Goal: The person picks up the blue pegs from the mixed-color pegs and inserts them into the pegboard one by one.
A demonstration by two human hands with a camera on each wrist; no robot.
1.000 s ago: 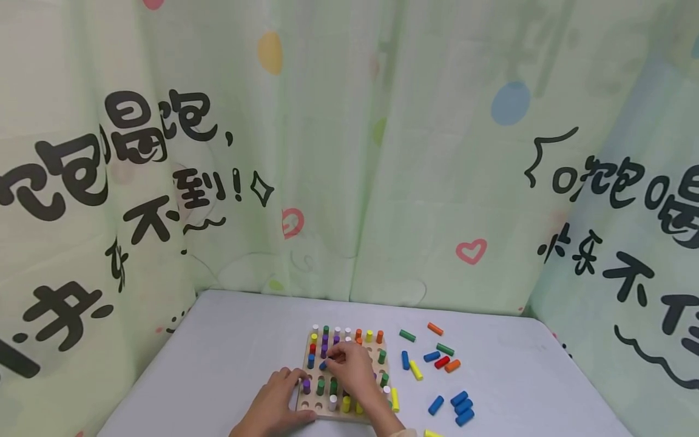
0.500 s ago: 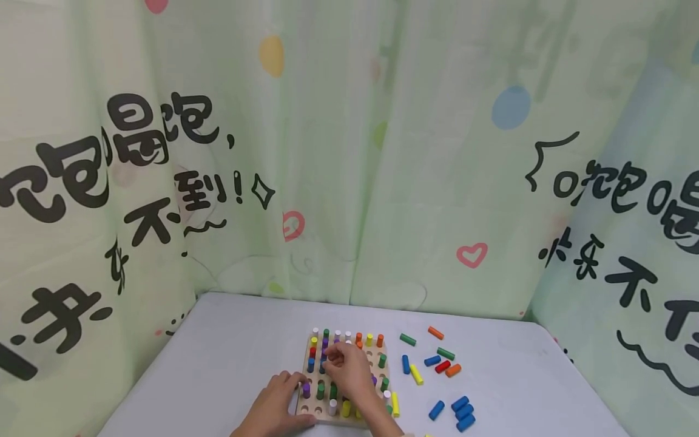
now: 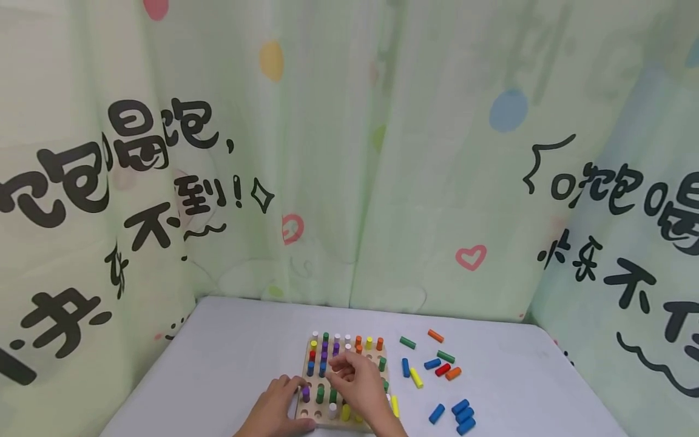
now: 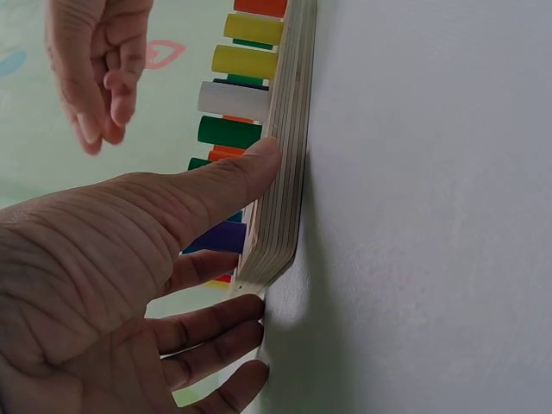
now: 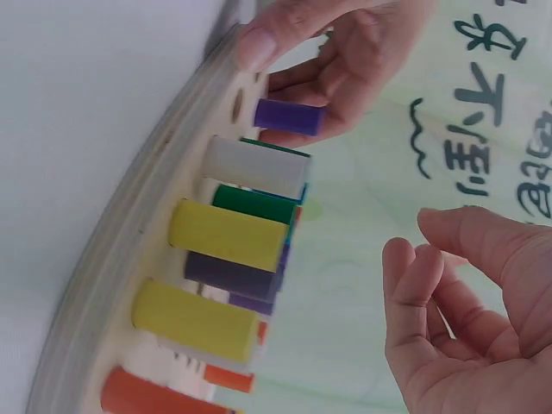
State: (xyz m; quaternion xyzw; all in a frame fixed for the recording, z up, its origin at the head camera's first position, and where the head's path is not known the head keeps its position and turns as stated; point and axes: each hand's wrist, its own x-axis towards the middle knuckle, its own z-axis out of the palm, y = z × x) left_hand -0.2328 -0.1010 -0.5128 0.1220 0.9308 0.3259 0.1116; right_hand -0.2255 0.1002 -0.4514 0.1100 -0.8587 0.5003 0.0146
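A wooden pegboard [image 3: 302, 405] with rows of coloured pegs lies on the table. My left hand [image 3: 275, 405] holds its near left corner, thumb [image 4: 263, 153] on the front edge and fingers along the left side. A purple peg [image 3: 306, 394] stands beside the index finger. My right hand [image 3: 357, 382] hovers above the board's middle, fingers loosely bent, with nothing between thumb and fingertips. Just left of those fingertips, a blue peg [image 3: 323, 369] stands upright in the second column, next to another blue peg [image 3: 310, 368]. The right hand and forearm hide part of the board.
Right of the board lie loose pegs: a green peg [image 3: 407, 343], an orange peg [image 3: 435, 335], a red peg [image 3: 443, 369], a yellow peg [image 3: 417, 378] and several blue pegs [image 3: 465, 416]. A curtain [image 3: 404, 182] with printed writing hangs behind the table [image 3: 218, 352].
The blue peg at my right fingertips went from tilted to upright in the board. The right hand let go of it and drew slightly right. The left hand stays at the corner.
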